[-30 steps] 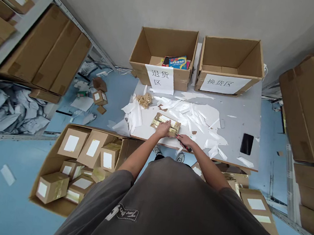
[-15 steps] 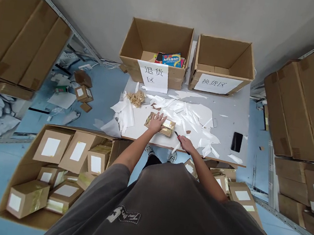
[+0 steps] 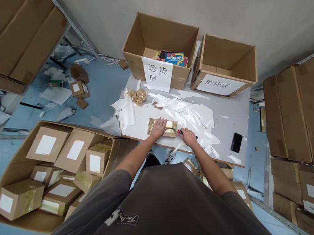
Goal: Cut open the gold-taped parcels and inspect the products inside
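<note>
A small taped cardboard parcel [image 3: 170, 133] lies flat near the front edge of the table. My left hand [image 3: 159, 126] rests on top of it, fingers stretched out and pressing it down. At the parcel's right end, my right hand [image 3: 188, 136] is closed round a box cutter [image 3: 179, 131] with a red and black handle. Its blade points left and reaches over the parcel's top; how deep it sits in the tape I cannot tell. Torn white paper scraps [image 3: 188, 112] spread over the table just beyond the parcel.
Two open cartons with paper signs stand at the back, the left carton [image 3: 176, 77] holding books [image 3: 176, 58], beside the right carton [image 3: 195, 76]. Crumpled brown paper [image 3: 138, 96] and a phone [image 3: 236, 142] lie on the table [image 3: 232, 116]. A large carton of parcels [image 3: 60, 190] stands left.
My right hand has brought the box cutter leftward and up, onto the parcel's right end. The parcel has turned straighter under my left hand, which stays on top.
</note>
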